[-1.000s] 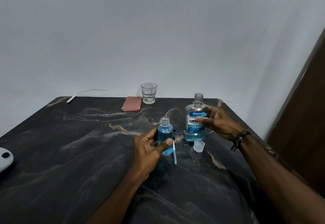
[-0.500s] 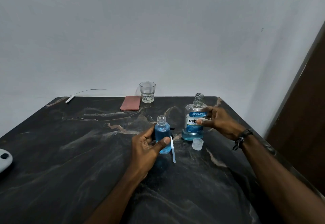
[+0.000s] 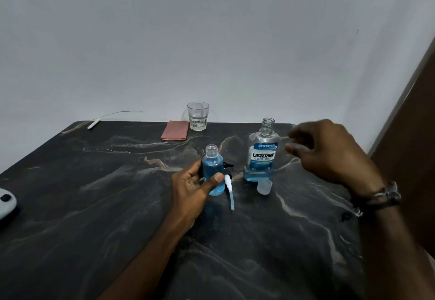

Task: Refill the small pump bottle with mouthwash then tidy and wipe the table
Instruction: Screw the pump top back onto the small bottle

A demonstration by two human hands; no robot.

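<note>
Entry: small bottle (image 3: 213,172), nearly full, uncapped, gripped in my left hand (image 3: 191,186); pump (image 3: 228,188) lay just beside that grip. Right hand (image 3: 329,151) loose, empty, beside the mouthwash bottle (image 3: 262,153). Capping, tidying, wiping judged outstanding.

Left hand gripping, right hand loose in the air.
The left hand (image 3: 195,188) curls thumb and fingers round the small pump bottle (image 3: 213,172), forearm running in from below. The right hand (image 3: 329,152) hovers higher and off to its right, blurred, fingers loosely bent and holding nothing, a bracelet (image 3: 379,197) on its wrist.
</note>
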